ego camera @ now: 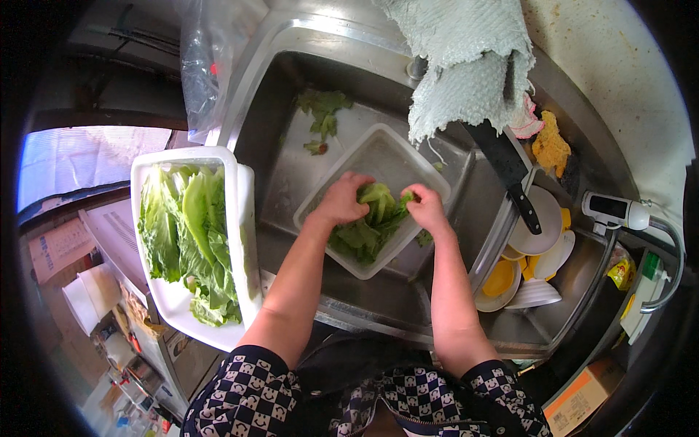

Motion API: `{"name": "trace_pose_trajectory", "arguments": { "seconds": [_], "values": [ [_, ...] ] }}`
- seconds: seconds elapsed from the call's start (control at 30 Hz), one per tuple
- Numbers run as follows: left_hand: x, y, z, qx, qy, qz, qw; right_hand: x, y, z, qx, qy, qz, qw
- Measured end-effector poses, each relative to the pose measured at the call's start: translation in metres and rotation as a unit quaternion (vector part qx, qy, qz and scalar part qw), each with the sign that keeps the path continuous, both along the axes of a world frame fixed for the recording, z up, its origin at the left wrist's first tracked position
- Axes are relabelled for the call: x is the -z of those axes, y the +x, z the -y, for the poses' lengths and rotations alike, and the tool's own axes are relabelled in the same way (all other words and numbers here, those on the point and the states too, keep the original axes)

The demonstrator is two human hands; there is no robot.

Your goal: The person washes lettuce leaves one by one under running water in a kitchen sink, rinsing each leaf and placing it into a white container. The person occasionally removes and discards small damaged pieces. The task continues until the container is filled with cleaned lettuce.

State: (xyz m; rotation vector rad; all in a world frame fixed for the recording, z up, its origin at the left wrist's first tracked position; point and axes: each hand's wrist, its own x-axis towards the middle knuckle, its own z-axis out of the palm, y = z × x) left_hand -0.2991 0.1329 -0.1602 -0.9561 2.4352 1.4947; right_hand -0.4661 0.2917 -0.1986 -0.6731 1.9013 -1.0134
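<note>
My left hand (341,202) is curled around the base of a head of leafy lettuce (380,201). The fingers of my right hand (430,207) pinch a leaf edge at its right side. Both hands are over a translucent plastic tub (377,143), which sits at an angle in the large stainless-steel sink basin (289,191). Darker green leaves (355,243) fill the near part of that tub. Torn leaf scraps (326,112) and a browned stem end lie on the basin floor beyond it. To the left, long lettuce leaves (205,218) lie in a white plastic bin (248,229).
A black-handled cleaver (505,164) rests across the divider between the basins, partly under a hanging pale cloth (464,71). Bowls and plates (538,218) are stacked in the right basin beside a curved faucet (674,246). A clear plastic bag (202,71) hangs at the back left.
</note>
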Motion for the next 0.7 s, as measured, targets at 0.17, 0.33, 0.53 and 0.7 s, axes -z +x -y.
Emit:
{"name": "trace_pose_trajectory", "arguments": {
  "seconds": [0.17,0.33,0.53,0.7],
  "values": [
    [0.02,0.005,0.005,-0.042,0.111,-0.043,0.992,0.007,0.002,0.015,0.08,0.078,-0.283,0.952],
    [0.034,0.008,0.006,-0.141,0.32,-0.079,0.934,0.002,0.019,0.024,-0.137,-0.077,-0.306,0.939],
    [0.01,0.011,-0.008,-0.01,0.049,-0.051,0.997,-0.017,0.025,0.035,-0.18,0.022,0.004,0.984],
    [-0.004,0.002,-0.022,0.009,-0.017,0.035,0.999,-0.05,0.022,0.034,-0.291,0.101,-0.166,0.937]
  ]
}}
